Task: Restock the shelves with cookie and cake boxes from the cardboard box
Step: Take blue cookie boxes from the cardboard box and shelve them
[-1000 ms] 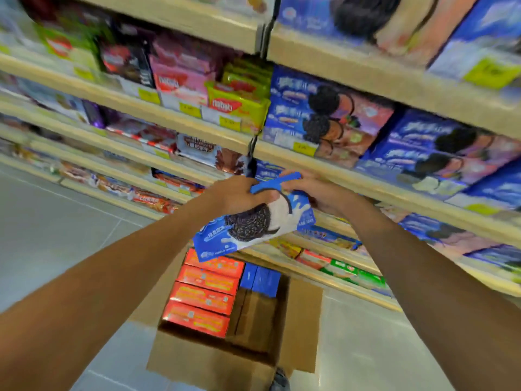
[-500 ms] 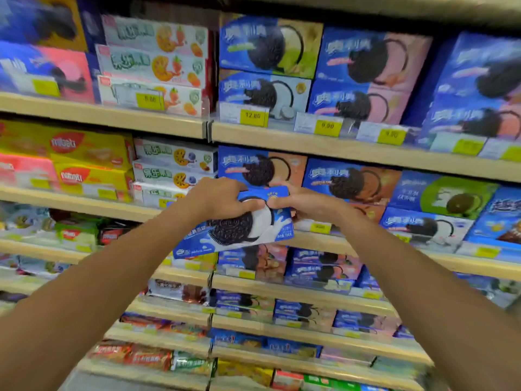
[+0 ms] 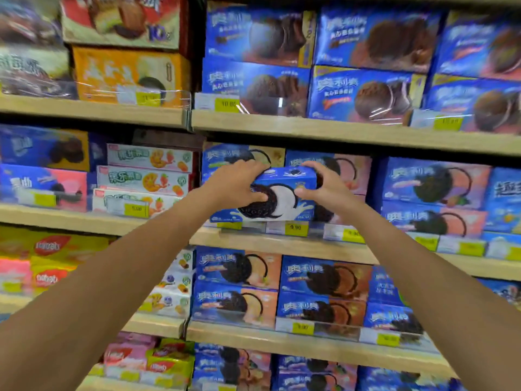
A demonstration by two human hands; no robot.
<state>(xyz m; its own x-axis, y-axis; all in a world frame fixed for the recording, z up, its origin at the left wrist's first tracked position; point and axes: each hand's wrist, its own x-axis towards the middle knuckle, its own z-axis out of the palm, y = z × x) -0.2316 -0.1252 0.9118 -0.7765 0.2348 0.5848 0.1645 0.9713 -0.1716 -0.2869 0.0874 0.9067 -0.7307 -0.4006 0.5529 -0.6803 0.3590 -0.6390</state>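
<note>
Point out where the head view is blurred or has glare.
Head view: sharpest around the blue cookie box between the left hand and right hand; edges smear with motion blur; glare streaks the plastic rail above; shelf lines bow, wide-angle.

Lifted blue cookie box (image 3: 282,197) from over cardboard box up to higher shelf (image 3: 282,244); it was tilted, now level, bottom edge at shelf lip above yellow price tag (image 3: 295,228). My left hand (image 3: 239,183) and right hand (image 3: 324,184) shifted to box's top corners. Floor and cardboard box gone from view.
</note>
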